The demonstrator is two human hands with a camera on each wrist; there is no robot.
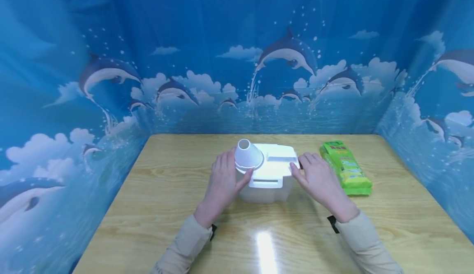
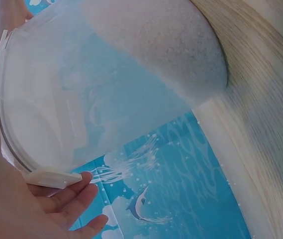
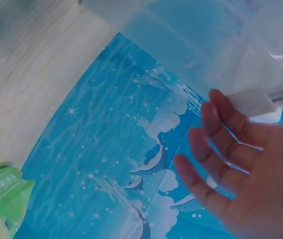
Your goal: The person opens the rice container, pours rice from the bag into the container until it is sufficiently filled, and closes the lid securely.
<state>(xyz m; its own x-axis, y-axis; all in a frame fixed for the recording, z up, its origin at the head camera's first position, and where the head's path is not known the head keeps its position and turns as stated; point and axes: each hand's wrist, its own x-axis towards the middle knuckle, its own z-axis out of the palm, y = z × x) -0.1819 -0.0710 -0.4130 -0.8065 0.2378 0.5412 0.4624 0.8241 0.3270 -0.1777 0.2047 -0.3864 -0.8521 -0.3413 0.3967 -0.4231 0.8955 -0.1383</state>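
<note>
A translucent plastic container [image 1: 264,196] stands upright on the table, with a white lid [image 1: 275,171] on top. On the lid's left part sits a white cone-shaped piece [image 1: 247,156] with a round opening. Pale grains [image 2: 181,50] fill the container's lower part. My left hand [image 1: 222,181] grips the lid's left side, thumb at the front near the cone and fingers by a white side clip [image 2: 54,178]. On the opposite side my right hand [image 1: 318,177] holds the lid's edge, thumb on top and fingertips at another clip [image 3: 253,102].
A green plastic package [image 1: 346,169] lies on the wooden table [image 1: 166,208], to the right of the container and close to my right hand. Blue curtains [image 1: 207,27] printed with dolphins enclose the table at the back and both sides.
</note>
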